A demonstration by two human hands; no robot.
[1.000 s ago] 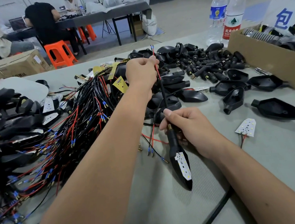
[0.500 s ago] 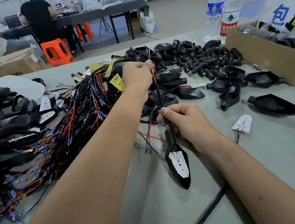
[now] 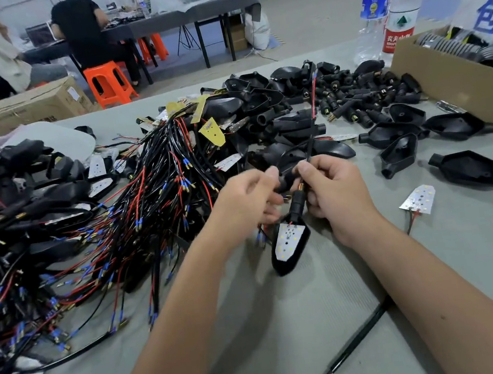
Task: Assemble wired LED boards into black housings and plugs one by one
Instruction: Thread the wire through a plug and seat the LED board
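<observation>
A black pointed housing (image 3: 290, 261) with a white LED board (image 3: 288, 239) seated in it hangs tip-down just above the table between my hands. Its neck sits in a black plug (image 3: 298, 204). The red and black wire (image 3: 312, 124) rises from the plug toward the parts pile. My right hand (image 3: 336, 192) pinches the wire just above the plug, with its fingers curled beside the plug. My left hand (image 3: 246, 200) is blurred, its fingers curled close against the plug's left side; whether it grips anything is unclear. A loose wired LED board (image 3: 418, 200) lies to the right.
A big tangle of wired boards (image 3: 95, 222) covers the left. Empty black housings (image 3: 470, 169) and plugs (image 3: 361, 97) lie behind and to the right. A cardboard box (image 3: 455, 92) and two water bottles (image 3: 387, 7) stand at the far right. A black cable (image 3: 357, 337) crosses the near table.
My left hand has let go of the far wire end and come back down beside the plug. My right hand has shifted up the plug to the wire.
</observation>
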